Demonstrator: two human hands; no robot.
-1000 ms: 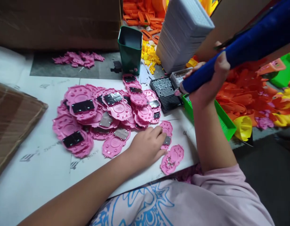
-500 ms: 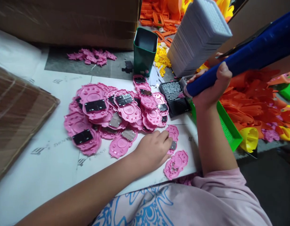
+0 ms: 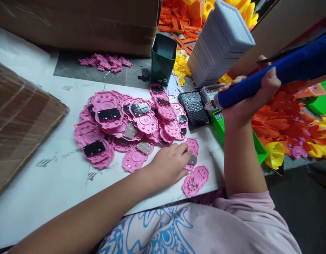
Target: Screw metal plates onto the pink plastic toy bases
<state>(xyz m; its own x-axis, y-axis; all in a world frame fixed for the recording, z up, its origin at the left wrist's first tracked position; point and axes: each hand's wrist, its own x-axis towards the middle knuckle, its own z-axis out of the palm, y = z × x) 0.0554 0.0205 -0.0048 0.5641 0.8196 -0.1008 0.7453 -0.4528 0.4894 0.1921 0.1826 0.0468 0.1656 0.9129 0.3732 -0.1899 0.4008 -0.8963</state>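
My right hand (image 3: 258,91) is wrapped around a blue electric screwdriver (image 3: 290,65). Its tip points down and left, just above the right edge of a black screw tray (image 3: 196,118). On the white-covered table, my left hand (image 3: 172,162) has its fingers bent over the left side of a pink plastic cover (image 3: 192,144) with a grey metal plate on it, gripping it at the table. Closer to me lies another pink cover (image 3: 201,174) with small metal bits on it. Left of both is a heap of pink covers (image 3: 144,121) bearing black or silver plates.
A dark green bin (image 3: 164,60) and a tall stack of white trays (image 3: 221,46) stand at the back. A green basket (image 3: 259,150) is by my right forearm. Cardboard boxes (image 3: 22,123) border the left and back. Orange and yellow parts (image 3: 274,123) are piled at right.
My right hand and the screwdriver have moved right, bringing the tip from over the screw tray to its right edge. My left hand stays on the pink cover. The view has shifted slightly.
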